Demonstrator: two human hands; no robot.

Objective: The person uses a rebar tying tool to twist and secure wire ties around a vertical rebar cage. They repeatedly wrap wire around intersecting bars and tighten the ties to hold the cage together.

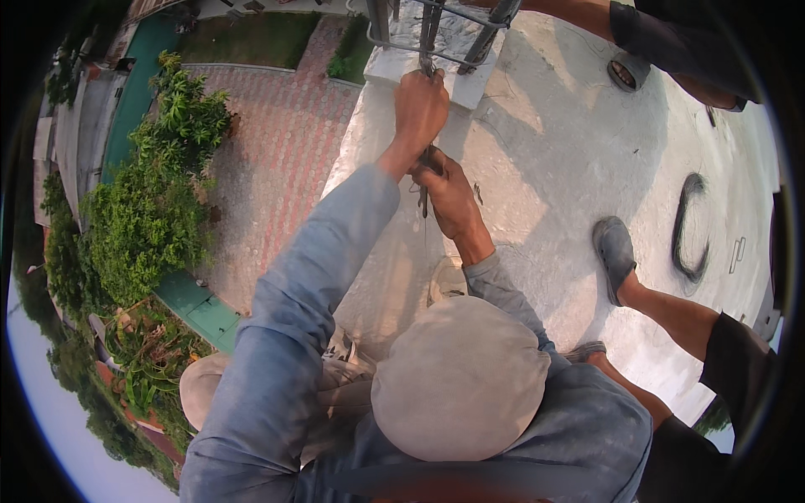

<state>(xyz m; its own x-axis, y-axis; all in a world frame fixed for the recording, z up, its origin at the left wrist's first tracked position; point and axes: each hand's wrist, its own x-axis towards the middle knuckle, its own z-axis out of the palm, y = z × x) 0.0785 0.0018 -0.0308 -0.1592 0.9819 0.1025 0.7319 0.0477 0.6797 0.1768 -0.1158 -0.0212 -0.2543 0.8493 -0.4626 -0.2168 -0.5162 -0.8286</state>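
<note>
My left hand (422,105) is closed at the foot of a cage of upright steel rebar (429,29), by a white concrete block (470,84). What its fingers hold is too small to make out. Just below and to its right, my right hand (453,194) is wrapped round a dark metal hand tool (424,201). Part of the tool sticks out under the fist, and its upper part is hidden between the hands. Bent metal stirrups ring the bars.
A paved courtyard (277,159) lies far below the pale slab's (537,210) left edge, beside trees (151,218). At right stands a person in dark clogs (616,256), near a coil of dark wire (692,226). Another person's sandalled foot (627,74) is at top right.
</note>
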